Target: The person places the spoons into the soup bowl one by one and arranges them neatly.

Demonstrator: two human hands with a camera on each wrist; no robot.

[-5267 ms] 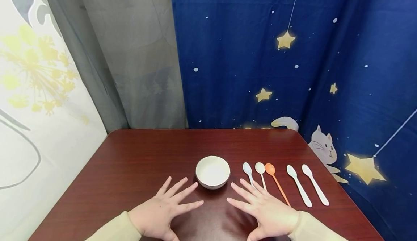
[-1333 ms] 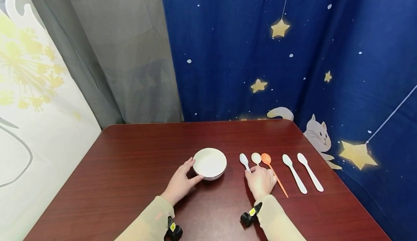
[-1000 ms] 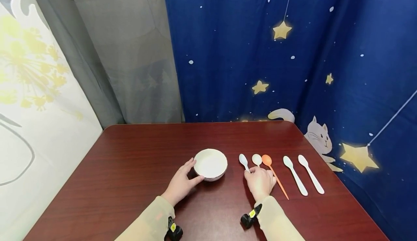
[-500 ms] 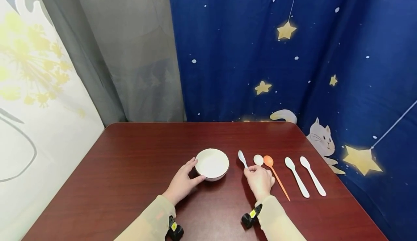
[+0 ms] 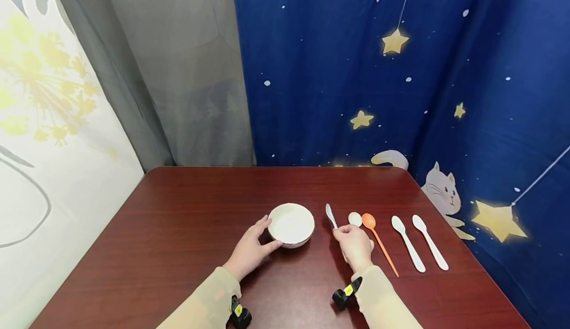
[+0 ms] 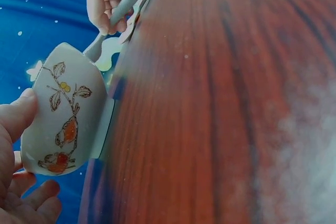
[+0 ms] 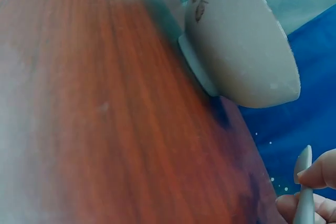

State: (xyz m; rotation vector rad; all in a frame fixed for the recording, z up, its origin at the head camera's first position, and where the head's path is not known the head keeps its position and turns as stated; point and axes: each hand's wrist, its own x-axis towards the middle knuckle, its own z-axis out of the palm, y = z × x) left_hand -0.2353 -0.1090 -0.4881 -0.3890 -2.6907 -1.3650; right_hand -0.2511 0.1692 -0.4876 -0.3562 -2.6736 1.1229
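Observation:
A white bowl (image 5: pixel 291 224) stands upright on the table; the left wrist view shows a branch pattern with orange fruit on its outside (image 6: pixel 68 114). My left hand (image 5: pixel 249 251) holds it at the left side, thumb toward me and fingers at the far left rim. Right of the bowl, my right hand (image 5: pixel 355 245) pinches a pale spoon (image 5: pixel 330 213) by its handle between thumb and fingers. The spoon is raised off the table, bowl end pointing away and turned on edge. Under and beside that hand lies a cream spoon (image 5: pixel 355 218), its handle hidden.
An orange spoon (image 5: pixel 378 242) lies just right of my right hand. Farther right are two more pale spoons (image 5: pixel 408 245), (image 5: pixel 431 242) side by side. The dark red table (image 5: pixel 191 205) ends at curtains (image 5: pixel 320 71) behind.
My right hand, spread above the table at first, has gone to the leftmost spoon, pinched it and lifted and turned it slightly. My left hand has moved onto the bowl and stays there.

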